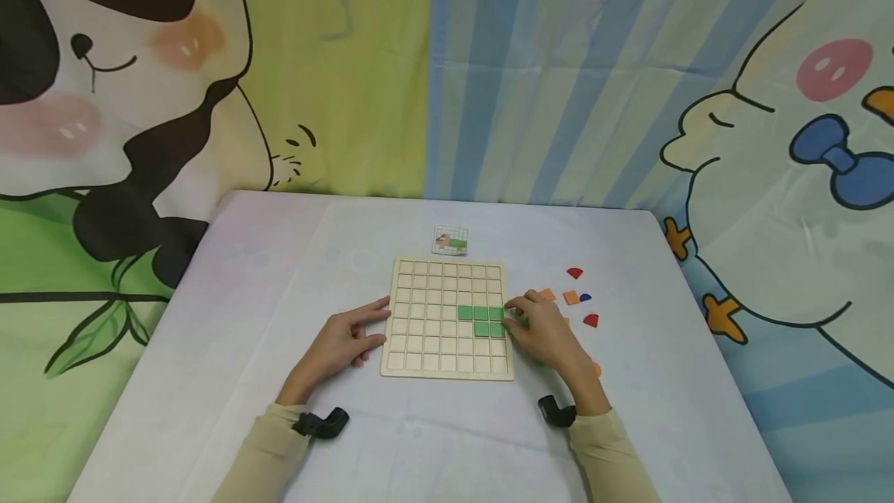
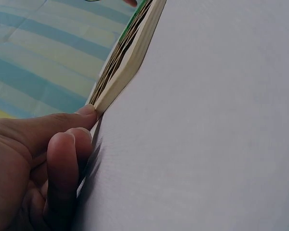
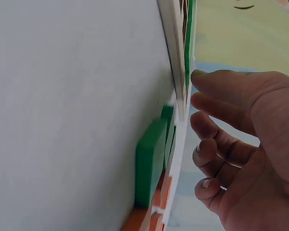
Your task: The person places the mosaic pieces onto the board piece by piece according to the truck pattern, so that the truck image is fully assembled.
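Observation:
A pale wooden grid board (image 1: 422, 327) lies on the table, with several green square tiles (image 1: 481, 329) in cells at its right side. My left hand (image 1: 340, 340) is at the board's left edge; in the left wrist view a fingertip (image 2: 88, 109) touches the rim near a corner. At the right edge is my right hand (image 1: 545, 331), thumb and forefinger spread close to the end green tiles. Nothing shows between its fingers in the right wrist view, where the thumb tip (image 3: 198, 73) is right beside the green tile edge.
Behind the board lies a small picture card (image 1: 450, 240). Right of it are red pieces (image 1: 574, 273), orange pieces (image 1: 571, 297) and a blue piece (image 1: 585, 297). Loose green pieces (image 3: 151, 163) show beside the board in the right wrist view. A printed curtain (image 1: 545, 68) hangs behind the table.

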The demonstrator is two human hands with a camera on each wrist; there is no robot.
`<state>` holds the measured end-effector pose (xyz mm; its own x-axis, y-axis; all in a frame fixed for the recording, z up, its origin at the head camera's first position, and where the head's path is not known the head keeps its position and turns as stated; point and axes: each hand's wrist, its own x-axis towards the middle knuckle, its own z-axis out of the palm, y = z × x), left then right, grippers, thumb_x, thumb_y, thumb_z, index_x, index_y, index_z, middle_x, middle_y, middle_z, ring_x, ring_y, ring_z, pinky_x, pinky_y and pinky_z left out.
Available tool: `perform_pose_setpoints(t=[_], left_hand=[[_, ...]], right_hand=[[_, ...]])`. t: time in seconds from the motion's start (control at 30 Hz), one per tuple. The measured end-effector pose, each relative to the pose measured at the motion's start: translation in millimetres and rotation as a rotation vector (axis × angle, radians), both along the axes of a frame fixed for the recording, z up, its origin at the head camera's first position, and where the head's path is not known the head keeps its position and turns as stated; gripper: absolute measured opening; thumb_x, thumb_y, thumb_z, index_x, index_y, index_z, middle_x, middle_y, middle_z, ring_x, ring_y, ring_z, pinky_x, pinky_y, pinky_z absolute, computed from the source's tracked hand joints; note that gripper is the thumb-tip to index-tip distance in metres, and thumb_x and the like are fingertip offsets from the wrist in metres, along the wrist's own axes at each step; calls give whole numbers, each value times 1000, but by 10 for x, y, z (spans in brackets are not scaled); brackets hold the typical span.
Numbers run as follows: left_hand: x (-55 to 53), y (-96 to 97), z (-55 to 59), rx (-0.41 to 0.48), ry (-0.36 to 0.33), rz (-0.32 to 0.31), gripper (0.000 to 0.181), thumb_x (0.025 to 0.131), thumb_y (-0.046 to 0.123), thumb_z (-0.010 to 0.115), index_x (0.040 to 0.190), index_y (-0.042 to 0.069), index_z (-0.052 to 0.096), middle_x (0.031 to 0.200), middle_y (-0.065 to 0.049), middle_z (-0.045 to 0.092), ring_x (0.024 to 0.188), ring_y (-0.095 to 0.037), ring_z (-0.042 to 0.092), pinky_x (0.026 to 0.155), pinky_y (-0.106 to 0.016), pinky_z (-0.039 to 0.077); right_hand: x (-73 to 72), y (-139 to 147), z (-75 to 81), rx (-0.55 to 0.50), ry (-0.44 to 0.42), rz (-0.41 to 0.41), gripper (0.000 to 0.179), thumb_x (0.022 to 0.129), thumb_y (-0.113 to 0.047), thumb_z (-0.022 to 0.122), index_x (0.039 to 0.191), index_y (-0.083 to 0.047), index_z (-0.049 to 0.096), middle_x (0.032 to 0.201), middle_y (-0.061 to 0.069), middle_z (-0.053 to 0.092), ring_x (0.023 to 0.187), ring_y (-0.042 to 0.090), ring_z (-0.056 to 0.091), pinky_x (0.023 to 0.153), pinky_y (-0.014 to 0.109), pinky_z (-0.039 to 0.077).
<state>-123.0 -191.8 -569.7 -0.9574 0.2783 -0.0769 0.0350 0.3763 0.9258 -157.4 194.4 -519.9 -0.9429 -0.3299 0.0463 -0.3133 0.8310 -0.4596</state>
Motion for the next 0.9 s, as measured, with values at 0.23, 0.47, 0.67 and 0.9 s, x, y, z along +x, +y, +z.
perform_pose_setpoints(t=[0.23,0.47,0.67,0.9], left_hand=[[-1,-5,0,-11,0,-2,52,96,10,79,145,12,66,167,0,48,47,-14,57,45,-31,54],[-6,-5,5,-8,2,-3,51,96,10,79,145,12,66,167,1,48,48,-13,57,45,-32,55],[-3,-1,18,12,-3,4,51,95,9,79,144,12,67,167,0,48,48,-14,56,45,-31,54],[1,8,21,-7,-8,8,51,95,9,79,145,12,67,167,2,49,48,-13,57,45,-31,54]], right_hand=[[14,215,-42,9,-37,-57,29,94,-21,83,118,-7,77,102,5,64,85,16,58,75,29,53],[35,371,-58,24,-37,-84,25,93,-19,83,115,-8,78,100,5,67,86,18,57,73,28,51],[71,451,-62,25,-61,-103,27,94,-21,83,116,-7,77,96,4,63,81,15,54,68,24,48],[90,491,-65,30,-42,-91,29,93,-21,83,116,-3,77,91,5,61,78,14,50,64,24,42]])
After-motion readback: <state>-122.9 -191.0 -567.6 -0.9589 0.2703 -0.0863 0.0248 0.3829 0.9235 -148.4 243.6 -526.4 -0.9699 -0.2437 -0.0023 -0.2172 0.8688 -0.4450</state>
